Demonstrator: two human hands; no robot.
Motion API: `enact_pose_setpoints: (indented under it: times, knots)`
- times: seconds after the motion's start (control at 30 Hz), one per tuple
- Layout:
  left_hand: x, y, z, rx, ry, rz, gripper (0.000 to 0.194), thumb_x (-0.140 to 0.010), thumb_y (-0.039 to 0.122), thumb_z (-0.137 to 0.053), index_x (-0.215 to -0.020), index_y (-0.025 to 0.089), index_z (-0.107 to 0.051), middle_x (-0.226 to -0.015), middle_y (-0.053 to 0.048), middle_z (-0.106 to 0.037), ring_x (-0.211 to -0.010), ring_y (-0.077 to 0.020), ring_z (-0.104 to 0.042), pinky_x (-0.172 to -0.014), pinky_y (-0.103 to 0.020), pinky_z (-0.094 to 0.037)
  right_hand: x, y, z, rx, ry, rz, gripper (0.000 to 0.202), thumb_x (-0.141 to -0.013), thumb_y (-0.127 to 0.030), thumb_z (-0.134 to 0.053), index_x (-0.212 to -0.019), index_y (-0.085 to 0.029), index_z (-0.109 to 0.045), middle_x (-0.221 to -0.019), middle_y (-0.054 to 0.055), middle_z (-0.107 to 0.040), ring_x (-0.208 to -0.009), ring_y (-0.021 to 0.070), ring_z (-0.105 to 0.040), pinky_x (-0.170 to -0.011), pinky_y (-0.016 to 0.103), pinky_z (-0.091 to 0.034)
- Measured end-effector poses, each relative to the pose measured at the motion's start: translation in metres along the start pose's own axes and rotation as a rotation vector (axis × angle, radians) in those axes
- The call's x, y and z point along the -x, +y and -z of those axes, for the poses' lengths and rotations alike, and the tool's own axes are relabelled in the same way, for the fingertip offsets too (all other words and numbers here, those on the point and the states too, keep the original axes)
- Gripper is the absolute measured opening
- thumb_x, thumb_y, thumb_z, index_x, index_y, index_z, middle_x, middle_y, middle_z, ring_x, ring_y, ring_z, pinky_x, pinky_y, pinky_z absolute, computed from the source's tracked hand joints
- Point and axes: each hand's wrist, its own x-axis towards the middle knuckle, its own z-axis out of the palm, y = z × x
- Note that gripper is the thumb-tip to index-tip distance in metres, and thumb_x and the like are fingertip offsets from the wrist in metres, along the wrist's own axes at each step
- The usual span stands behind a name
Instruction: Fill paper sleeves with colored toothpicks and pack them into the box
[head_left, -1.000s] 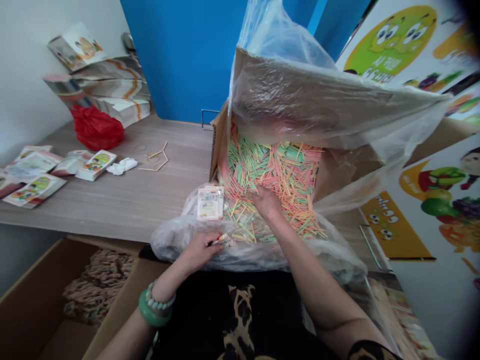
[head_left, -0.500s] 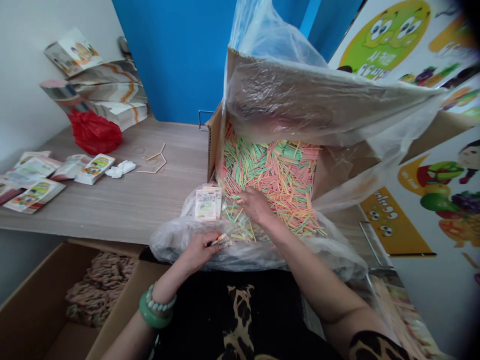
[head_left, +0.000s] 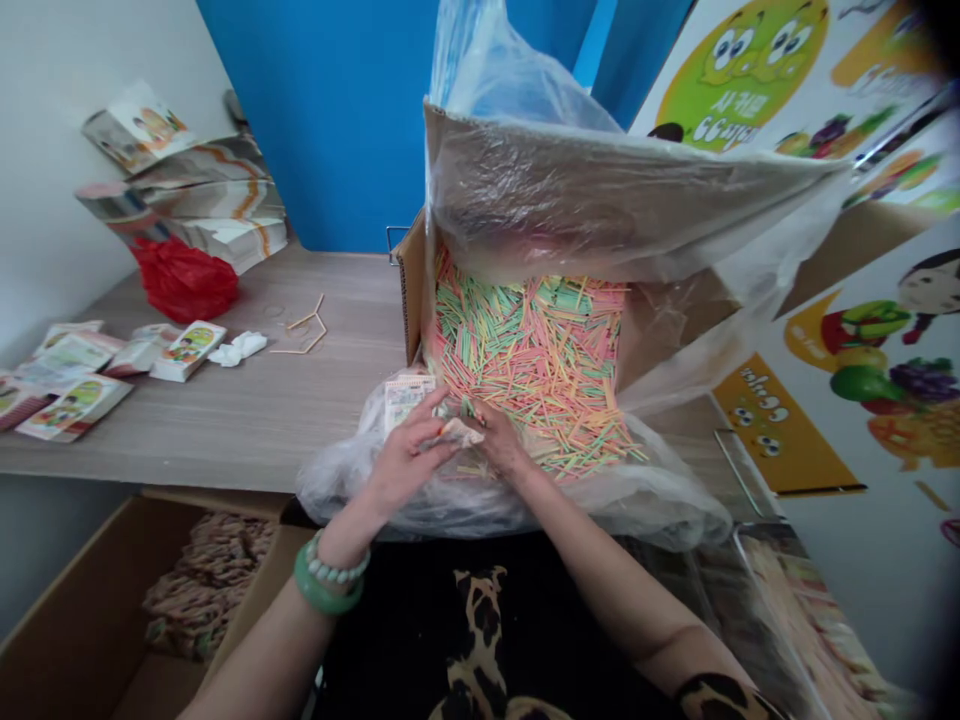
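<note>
Many thin pink, green and yellow sticks (head_left: 532,350) fill a cardboard box lined with clear plastic (head_left: 637,505). At the box's front edge my left hand (head_left: 409,450) holds a small printed packet (head_left: 463,432) between thumb and fingers, its open end towards the right. My right hand (head_left: 501,440) meets the packet from the right, fingers closed on a few sticks at its opening; the fingertips are partly hidden. Just behind my left hand, small printed packets (head_left: 405,392) lie on the plastic.
Printed packets (head_left: 75,408), a red plastic bag (head_left: 187,282), white tissue (head_left: 238,348) and bent sticks with rubber bands (head_left: 321,325) lie on the table (head_left: 225,425). Stacked cartons stand behind. Below left, an open box (head_left: 75,590) holds bundled packets (head_left: 214,570).
My left hand has risen with the packet, which now shows opened out. My right hand has come down and back from the sticks to meet it.
</note>
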Motion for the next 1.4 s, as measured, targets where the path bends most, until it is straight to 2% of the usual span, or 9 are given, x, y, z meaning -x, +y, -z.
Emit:
enact_pose_setpoints:
  times: [0.23, 0.37, 0.63, 0.77, 0.87, 1.0, 1.13, 1.23, 1.4]
  knots:
    - [-0.03, -0.023, -0.034, 0.061, -0.101, 0.003, 0.017, -0.088, 0.025, -0.064, -0.1, 0.019, -0.074, -0.147, -0.009, -0.056, -0.145, -0.0273, -0.04, -0.122, -0.05, -0.028, 0.0, 0.014, -0.006, 0.05, 0.126, 0.057, 0.02, -0.087, -0.032, -0.05, -0.099, -0.022, -0.063, -0.097, 0.002, -0.071, -0.091, 0.0191, -0.062, -0.08, 0.026, -0.047]
    - [-0.028, -0.018, -0.034, -0.087, -0.083, -0.112, 0.01, -0.089, 0.021, -0.063, -0.093, 0.019, -0.072, -0.153, -0.009, -0.05, -0.147, -0.0262, -0.037, -0.123, -0.049, -0.027, -0.001, 0.013, -0.008, -0.016, 0.155, 0.074, 0.02, -0.088, -0.033, -0.05, -0.098, -0.021, -0.062, -0.097, 0.003, -0.07, -0.091, 0.0192, -0.063, -0.081, 0.027, -0.047]
    - [-0.033, -0.013, -0.04, -0.116, -0.067, -0.179, 0.019, -0.092, 0.027, -0.059, -0.104, 0.019, -0.071, -0.142, -0.011, -0.059, -0.14, -0.0252, -0.047, -0.12, -0.044, -0.032, -0.006, 0.017, -0.012, -0.162, 0.205, 0.004, 0.015, -0.083, -0.027, -0.052, -0.094, -0.023, -0.062, -0.101, 0.002, -0.071, -0.097, 0.0199, -0.063, -0.085, 0.028, -0.049]
    - [-0.039, -0.016, -0.039, 0.143, 0.03, -0.036, 0.018, -0.084, 0.029, -0.068, -0.097, 0.018, -0.074, -0.106, -0.007, -0.075, -0.105, -0.0233, -0.067, -0.099, -0.039, -0.049, -0.011, 0.021, -0.013, -0.195, 0.319, 0.095, 0.015, -0.086, -0.032, -0.052, -0.092, -0.023, -0.062, -0.095, 0.003, -0.07, -0.087, 0.0197, -0.064, -0.079, 0.029, -0.049]
    - [-0.039, -0.015, -0.029, 0.342, 0.223, 0.117, 0.015, -0.077, 0.031, -0.075, -0.083, 0.018, -0.073, -0.081, -0.001, -0.072, -0.076, -0.0163, -0.063, -0.076, -0.03, -0.051, -0.014, 0.025, -0.013, -0.146, 0.363, 0.183, 0.015, -0.088, -0.032, -0.051, -0.095, -0.024, -0.062, -0.09, 0.001, -0.068, -0.081, 0.0183, -0.062, -0.077, 0.029, -0.048]
    - [-0.031, -0.015, -0.023, 0.471, 0.383, 0.252, 0.022, -0.07, 0.032, -0.079, -0.085, 0.017, -0.072, -0.079, 0.0, -0.07, -0.069, -0.0129, -0.058, -0.066, -0.025, -0.048, -0.016, 0.03, -0.014, 0.073, 0.232, 0.317, 0.016, -0.092, -0.026, -0.048, -0.093, -0.023, -0.063, -0.088, 0.003, -0.066, -0.084, 0.0193, -0.061, -0.08, 0.031, -0.048]
    - [-0.02, -0.016, -0.03, 0.553, 0.424, 0.357, 0.024, -0.069, 0.03, -0.077, -0.087, 0.018, -0.07, -0.078, -0.001, -0.069, -0.065, -0.013, -0.057, -0.061, -0.024, -0.046, -0.014, 0.034, -0.015, 0.264, 0.122, 0.488, 0.017, -0.092, -0.022, -0.049, -0.102, -0.02, -0.063, -0.098, 0.01, -0.067, -0.097, 0.0235, -0.06, -0.087, 0.036, -0.048]
    - [-0.015, -0.014, -0.032, 0.571, 0.399, 0.366, 0.026, -0.069, 0.026, -0.074, -0.094, 0.019, -0.069, -0.083, -0.001, -0.07, -0.069, -0.0142, -0.059, -0.065, -0.025, -0.047, -0.017, 0.032, -0.011, 0.215, 0.125, 0.446, 0.021, -0.094, -0.023, -0.044, -0.101, -0.02, -0.064, -0.091, 0.008, -0.067, -0.088, 0.0227, -0.061, -0.082, 0.035, -0.048]
    - [-0.013, -0.009, -0.025, 0.525, 0.29, 0.366, 0.026, -0.074, 0.031, -0.072, -0.096, 0.017, -0.071, -0.088, -0.005, -0.072, -0.081, -0.019, -0.064, -0.076, -0.03, -0.049, -0.027, 0.026, -0.002, -0.148, 0.357, 0.177, 0.02, -0.094, -0.026, -0.041, -0.096, -0.023, -0.061, -0.068, -0.003, -0.06, -0.067, 0.0171, -0.06, -0.072, 0.029, -0.048]
